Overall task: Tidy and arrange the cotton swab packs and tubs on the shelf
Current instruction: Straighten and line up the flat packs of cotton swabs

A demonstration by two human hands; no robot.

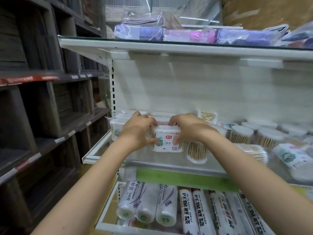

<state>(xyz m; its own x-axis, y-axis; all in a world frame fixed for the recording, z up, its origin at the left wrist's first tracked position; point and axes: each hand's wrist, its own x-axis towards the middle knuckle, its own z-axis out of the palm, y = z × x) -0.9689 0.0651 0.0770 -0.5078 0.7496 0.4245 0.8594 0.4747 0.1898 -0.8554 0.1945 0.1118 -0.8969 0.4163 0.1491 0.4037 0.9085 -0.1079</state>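
A rectangular clear box of cotton swabs [167, 141] with a red and teal label stands upright near the left end of the glass shelf [160, 162]. My left hand [137, 131] grips its left side and my right hand [188, 128] grips its right side, fingers curled over the top edge. More flat swab packs [116, 126] stand behind and to the left. A round swab tub [197, 152] lies on its side just right of the box. Several round tubs [242, 134] stand further right, and another box [207, 117] leans against the back panel.
A labelled swab pack [291, 156] lies flat at the right end. Rolls of plastic wrap [166, 206] fill the shelf below. Wrapped purple and pink packs [189, 35] sit on the top shelf. Dark wooden shelving [42, 102] lines the left side.
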